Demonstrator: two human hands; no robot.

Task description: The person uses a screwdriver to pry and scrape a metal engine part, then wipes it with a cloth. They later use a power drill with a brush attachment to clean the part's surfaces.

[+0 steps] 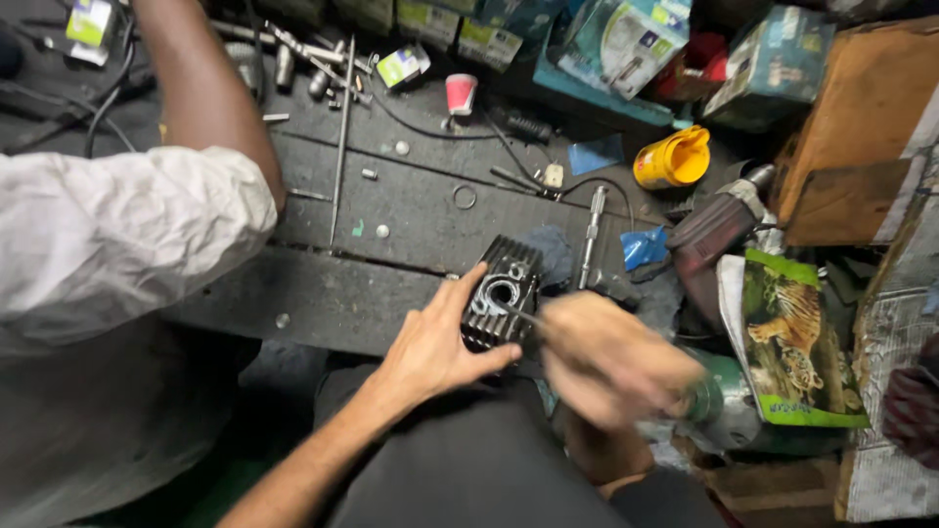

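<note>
Dark trousers fill the bottom of the view, the person's lap right under the camera, and both bare forearms come up out of it toward the worktop. Left hand is planted against the near side of a black finned engine cylinder, thumb along its lower edge, fingers lying together up its left flank, steadying it. That cylinder sits at the front edge of the dark, grimy worktop, just ahead of the lap, its round bore facing up. Right hand is a blur, closed around the handle of a thin metal tool whose tip reaches into the bore; how tightly the fingers are curled I cannot tell through the smear. Over on the left, another person's white sleeve bulges into view, that bare arm stretching away toward the back of the worktop. Scattered beyond the cylinder: a long steel rod, a metal ring, a socket extension standing nearly upright beside a blue rag. Farther back, a yellow funnel and a small red-and-white cup. Off to the right, a green pouch with a tiger picture rests against clutter, well apart from the cylinder.
</note>
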